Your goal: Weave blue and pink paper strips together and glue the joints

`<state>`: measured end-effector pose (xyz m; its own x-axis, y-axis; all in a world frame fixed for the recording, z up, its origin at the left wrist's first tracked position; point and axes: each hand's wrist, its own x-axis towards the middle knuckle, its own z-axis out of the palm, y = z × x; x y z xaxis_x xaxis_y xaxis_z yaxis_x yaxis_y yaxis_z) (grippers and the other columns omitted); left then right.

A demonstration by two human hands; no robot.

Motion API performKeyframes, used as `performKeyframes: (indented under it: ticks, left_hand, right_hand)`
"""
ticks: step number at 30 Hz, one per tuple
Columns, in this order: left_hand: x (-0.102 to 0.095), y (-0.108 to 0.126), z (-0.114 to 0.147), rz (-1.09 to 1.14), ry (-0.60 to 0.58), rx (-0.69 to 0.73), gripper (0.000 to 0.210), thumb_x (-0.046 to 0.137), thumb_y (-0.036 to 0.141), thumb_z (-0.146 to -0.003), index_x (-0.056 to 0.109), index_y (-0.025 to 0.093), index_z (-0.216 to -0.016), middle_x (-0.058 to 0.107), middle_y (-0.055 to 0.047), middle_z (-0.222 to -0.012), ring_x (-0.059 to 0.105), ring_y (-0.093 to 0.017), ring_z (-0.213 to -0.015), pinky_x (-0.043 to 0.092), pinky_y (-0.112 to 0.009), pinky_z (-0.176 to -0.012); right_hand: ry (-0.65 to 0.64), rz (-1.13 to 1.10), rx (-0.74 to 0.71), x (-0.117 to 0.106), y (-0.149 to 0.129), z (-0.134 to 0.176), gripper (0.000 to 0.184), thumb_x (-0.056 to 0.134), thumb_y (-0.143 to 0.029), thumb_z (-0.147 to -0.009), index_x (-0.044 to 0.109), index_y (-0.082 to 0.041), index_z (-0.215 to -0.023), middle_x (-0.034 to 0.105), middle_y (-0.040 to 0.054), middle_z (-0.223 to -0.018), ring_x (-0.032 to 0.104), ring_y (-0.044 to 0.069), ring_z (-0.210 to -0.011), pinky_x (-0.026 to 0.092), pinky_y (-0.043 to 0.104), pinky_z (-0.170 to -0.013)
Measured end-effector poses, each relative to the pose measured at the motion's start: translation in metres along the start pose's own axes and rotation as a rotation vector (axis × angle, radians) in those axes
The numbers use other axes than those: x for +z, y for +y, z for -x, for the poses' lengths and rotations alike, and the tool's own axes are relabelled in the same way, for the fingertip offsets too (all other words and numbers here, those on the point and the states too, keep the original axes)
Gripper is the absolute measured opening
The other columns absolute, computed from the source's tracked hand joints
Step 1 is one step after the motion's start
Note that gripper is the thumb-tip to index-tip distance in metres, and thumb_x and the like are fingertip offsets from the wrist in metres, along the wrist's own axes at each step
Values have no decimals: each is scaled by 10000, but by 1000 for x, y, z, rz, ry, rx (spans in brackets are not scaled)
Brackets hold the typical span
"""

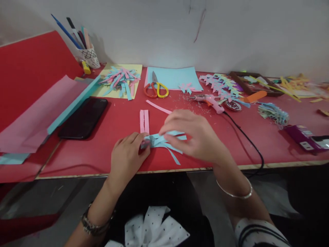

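Several light-blue paper strips point(169, 142) lie fanned out to the right near the table's front edge. My left hand point(130, 149) has its thumb and fingers closed at their left end, around a small greyish piece that I cannot make out clearly. Over the strips is my right hand point(191, 135), slightly blurred, with thumb and forefinger pinched together at a blue strip. Pink paper strips point(144, 120) lie side by side just beyond my left fingers. A single pink strip point(158, 107) runs partly behind my right hand.
Scissors point(156, 90) rest on blue paper point(180, 73) at the back. A pink glue gun point(209, 102) with a black cord lies right of centre. The phone point(83, 118), pink sheets point(38, 116) and a pile of cut strips point(122, 79) are leftward. A purple box point(305, 137) stands right.
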<state>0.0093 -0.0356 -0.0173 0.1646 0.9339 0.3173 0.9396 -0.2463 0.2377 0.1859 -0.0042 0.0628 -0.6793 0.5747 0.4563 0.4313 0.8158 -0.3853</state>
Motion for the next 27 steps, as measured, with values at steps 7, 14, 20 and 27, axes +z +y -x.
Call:
performKeyframes:
  ticks: [7, 14, 20, 27]
  left_hand:
    - [3, -4, 1, 69, 36, 36, 217, 482, 274, -770, 562, 208, -961, 643, -31, -818, 604, -193, -760, 416, -281, -630]
    - [3, -4, 0, 86, 49, 56, 173, 445, 180, -761, 548, 210, -896, 649, -25, -823, 601, -189, -755, 410, -285, -632]
    - [2, -5, 0, 111, 33, 52, 156, 415, 117, -733, 526, 202, -802, 631, -26, -786, 586, -180, -723, 404, -280, -615]
    - [3, -6, 0, 149, 25, 73, 115, 418, 163, -761, 518, 202, -803, 614, -25, -776, 565, -177, -715, 401, -280, -622]
  right_hand:
    - [-321, 407, 140, 32, -1, 20, 184, 497, -194, -828, 586, -158, -985, 613, 66, -970, 535, 184, -902, 245, 377, -896]
    - [-358, 469, 314, 38, 6, 20, 178, 469, -164, -841, 583, -187, -975, 626, 52, -893, 510, 189, -853, 195, 382, -826]
    - [-301, 561, 254, 42, 10, 16, 145, 469, -223, -834, 608, -186, -848, 588, 41, -918, 485, 177, -853, 129, 418, -901]
    - [-158, 551, 274, 44, 9, 15, 173, 415, -168, -817, 577, -188, -759, 610, 7, -773, 492, 156, -781, 101, 415, -940]
